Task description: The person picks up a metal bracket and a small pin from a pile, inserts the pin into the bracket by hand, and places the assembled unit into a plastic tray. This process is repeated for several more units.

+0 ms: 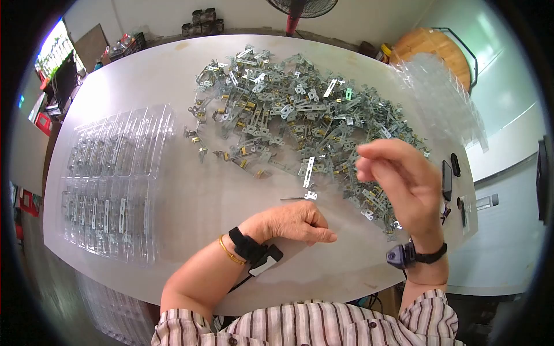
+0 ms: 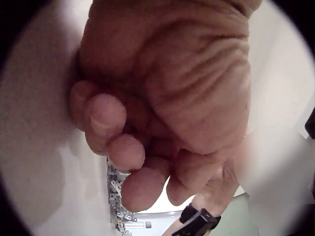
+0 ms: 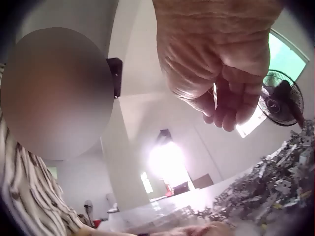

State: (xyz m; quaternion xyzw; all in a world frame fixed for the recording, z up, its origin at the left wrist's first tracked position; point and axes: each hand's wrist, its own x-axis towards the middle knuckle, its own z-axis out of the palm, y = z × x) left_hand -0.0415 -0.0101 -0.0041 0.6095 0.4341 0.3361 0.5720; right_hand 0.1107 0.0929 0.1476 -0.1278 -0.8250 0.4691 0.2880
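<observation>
My left hand rests at the front of the white table, fingers loosely curled toward the palm with nothing between them. Just beyond its knuckles lie a slotted metal strip, a small metal bracket and a thin dark rod. The right hand is raised over the right side of a large pile of metal hardware pieces. Its fingers are bent, with the thumb near the fingertips. Nothing shows in that palm in the right wrist view, where the fingers hang free above the pile.
Clear plastic trays at the left hold rows of metal pieces. Clear plastic sheets lie at the back right. A phone-like dark object lies near the right edge. A fan stands behind the table.
</observation>
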